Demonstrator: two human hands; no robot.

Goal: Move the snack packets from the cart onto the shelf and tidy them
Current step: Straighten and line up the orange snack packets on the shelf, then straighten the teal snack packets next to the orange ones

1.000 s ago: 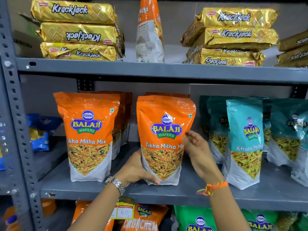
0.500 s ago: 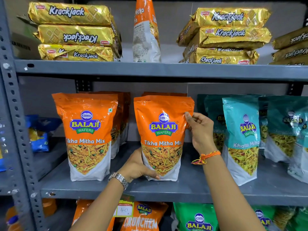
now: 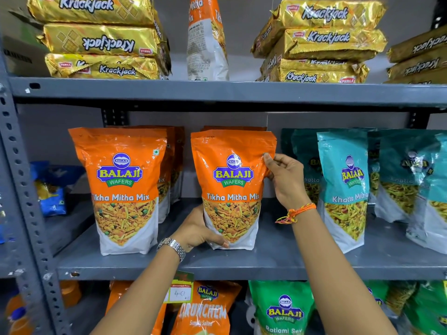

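An orange Tikha Mitha Mix packet (image 3: 232,187) stands upright on the grey middle shelf (image 3: 242,264), with more orange packets behind it. My left hand (image 3: 198,232) grips its lower left corner, thumb across the front. My right hand (image 3: 285,177) pinches its upper right edge. A second row of orange Tikha Mitha Mix packets (image 3: 123,187) stands to the left. The cart is out of view.
Teal Khatta Mitha packets (image 3: 346,189) stand close on the right. Gold Krackjack stacks (image 3: 101,39) and one orange packet (image 3: 205,39) fill the top shelf. Green and orange packets (image 3: 283,310) sit below, beside a price tag (image 3: 180,290). A perforated steel upright (image 3: 21,165) borders the left.
My right hand has climbed from the packet's lower right side to its upper right edge. The packet now stands straighter and slightly further back. My left hand stays at the lower corner.
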